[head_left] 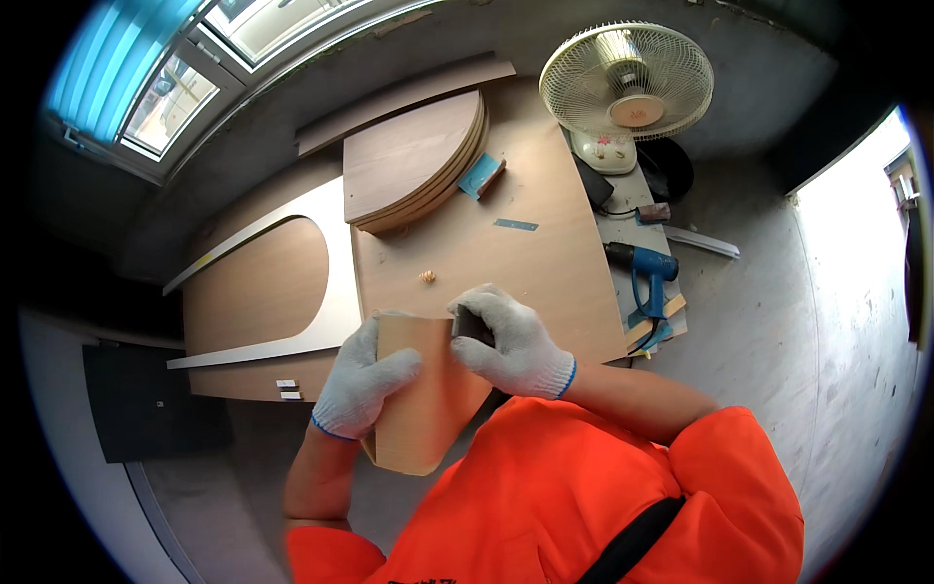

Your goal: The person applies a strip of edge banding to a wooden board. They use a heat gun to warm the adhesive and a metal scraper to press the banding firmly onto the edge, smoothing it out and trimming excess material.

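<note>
A light brown wooden panel (413,428) with a curved lower edge is held up in front of me at the table's near edge. My left hand (362,384), in a white knit glove with a blue cuff, grips its left side, thumb across the face. At the panel's upper right edge, my right hand (513,346), gloved the same way, is closed round a small dark grey block (472,324). The block's exact kind is hard to make out. A small tan curled piece (427,276) lies on the table just beyond my hands.
Rounded boards (409,161) are stacked on the wooden table (545,282), beside a white U-shaped frame (337,234). A turquoise-faced block (482,175) and flat blue strip (516,225) lie near them. To the right are a fan (628,83) and a blue heat gun (647,265).
</note>
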Demonstrator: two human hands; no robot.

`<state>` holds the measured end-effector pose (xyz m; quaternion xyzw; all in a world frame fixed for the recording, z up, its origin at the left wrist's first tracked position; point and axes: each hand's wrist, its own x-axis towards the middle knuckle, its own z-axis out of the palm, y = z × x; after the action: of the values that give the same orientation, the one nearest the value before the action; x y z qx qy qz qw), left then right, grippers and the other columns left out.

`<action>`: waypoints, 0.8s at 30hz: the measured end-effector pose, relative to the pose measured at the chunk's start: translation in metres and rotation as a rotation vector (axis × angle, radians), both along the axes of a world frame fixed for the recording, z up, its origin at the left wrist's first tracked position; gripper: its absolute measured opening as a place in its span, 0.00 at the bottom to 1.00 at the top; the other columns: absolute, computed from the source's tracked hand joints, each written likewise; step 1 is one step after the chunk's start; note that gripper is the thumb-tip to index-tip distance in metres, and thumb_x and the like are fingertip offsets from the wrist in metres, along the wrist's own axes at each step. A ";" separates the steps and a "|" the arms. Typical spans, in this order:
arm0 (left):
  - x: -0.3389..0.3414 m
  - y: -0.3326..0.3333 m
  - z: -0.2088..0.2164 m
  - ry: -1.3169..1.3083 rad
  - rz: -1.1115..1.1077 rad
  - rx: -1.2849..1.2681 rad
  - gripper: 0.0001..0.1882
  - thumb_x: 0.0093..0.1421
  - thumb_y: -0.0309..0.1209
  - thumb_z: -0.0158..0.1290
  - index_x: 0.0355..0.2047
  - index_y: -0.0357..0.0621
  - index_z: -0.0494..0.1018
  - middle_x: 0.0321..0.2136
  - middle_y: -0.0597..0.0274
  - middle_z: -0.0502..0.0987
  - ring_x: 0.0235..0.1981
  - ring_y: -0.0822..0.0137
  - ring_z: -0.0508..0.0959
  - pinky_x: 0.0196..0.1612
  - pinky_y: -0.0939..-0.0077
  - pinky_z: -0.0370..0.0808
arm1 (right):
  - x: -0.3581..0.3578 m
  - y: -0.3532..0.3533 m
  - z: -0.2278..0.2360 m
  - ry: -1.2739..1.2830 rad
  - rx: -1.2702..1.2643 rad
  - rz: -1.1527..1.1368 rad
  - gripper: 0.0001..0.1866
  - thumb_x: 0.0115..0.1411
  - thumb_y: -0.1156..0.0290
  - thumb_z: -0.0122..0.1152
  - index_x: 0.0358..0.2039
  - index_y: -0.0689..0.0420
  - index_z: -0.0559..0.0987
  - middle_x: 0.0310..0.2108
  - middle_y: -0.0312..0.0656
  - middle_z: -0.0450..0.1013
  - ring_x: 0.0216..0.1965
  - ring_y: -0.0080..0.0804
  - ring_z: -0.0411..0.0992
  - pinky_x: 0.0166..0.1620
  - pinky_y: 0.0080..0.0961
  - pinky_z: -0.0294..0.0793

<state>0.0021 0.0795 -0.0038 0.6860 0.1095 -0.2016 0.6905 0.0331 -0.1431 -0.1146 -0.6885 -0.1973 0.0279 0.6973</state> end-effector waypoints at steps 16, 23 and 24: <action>-0.009 0.011 -0.006 -0.020 0.066 0.085 0.29 0.61 0.37 0.63 0.61 0.38 0.73 0.52 0.63 0.78 0.53 0.71 0.77 0.60 0.70 0.75 | 0.024 0.012 0.005 -0.116 0.101 0.239 0.25 0.66 0.67 0.77 0.60 0.61 0.81 0.45 0.50 0.82 0.43 0.45 0.83 0.49 0.35 0.83; -0.009 0.012 -0.006 -0.011 0.033 0.124 0.28 0.62 0.35 0.61 0.61 0.39 0.73 0.51 0.64 0.78 0.52 0.72 0.77 0.58 0.71 0.76 | 0.025 0.019 -0.001 -0.033 0.156 0.245 0.24 0.63 0.62 0.77 0.55 0.62 0.84 0.44 0.46 0.83 0.40 0.36 0.82 0.48 0.30 0.83; -0.007 0.015 -0.005 -0.010 0.019 0.121 0.28 0.63 0.35 0.60 0.61 0.38 0.73 0.52 0.64 0.78 0.52 0.71 0.77 0.59 0.71 0.76 | 0.026 0.021 -0.006 0.008 0.172 0.248 0.25 0.62 0.61 0.78 0.55 0.62 0.84 0.44 0.45 0.83 0.41 0.33 0.82 0.48 0.30 0.83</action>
<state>-0.0050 0.0942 -0.0092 0.7264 0.1247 -0.1844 0.6502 0.0593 -0.1224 -0.1204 -0.5965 -0.2798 0.0996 0.7457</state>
